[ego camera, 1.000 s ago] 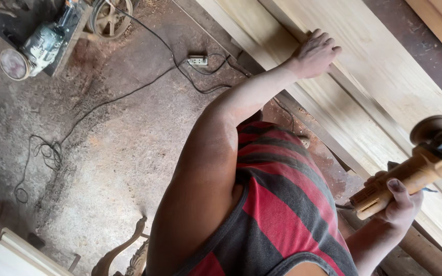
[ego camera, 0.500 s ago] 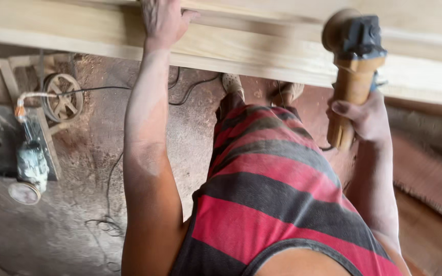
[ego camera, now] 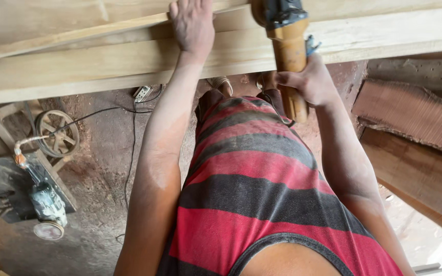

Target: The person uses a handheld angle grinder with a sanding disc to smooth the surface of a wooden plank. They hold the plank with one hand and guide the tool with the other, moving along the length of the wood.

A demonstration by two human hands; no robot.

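Observation:
My left hand lies flat, fingers spread, on a long pale wooden plank that runs across the top of the view. My right hand grips the dusty orange body of an angle grinder, whose black head rests at the plank's upper edge. Its disc is hidden. My red and black striped shirt fills the lower middle, and my sandalled feet show just below the plank.
A machine with a spoked wheel and a motor stands on the dusty floor at left. A black cable and a socket block lie on the floor. Reddish rough boards are stacked at right.
The view has swung so the plank now runs level across the top. My right hand has brought the grinder up from beside my body onto the plank. My left hand stays pressed on the wood.

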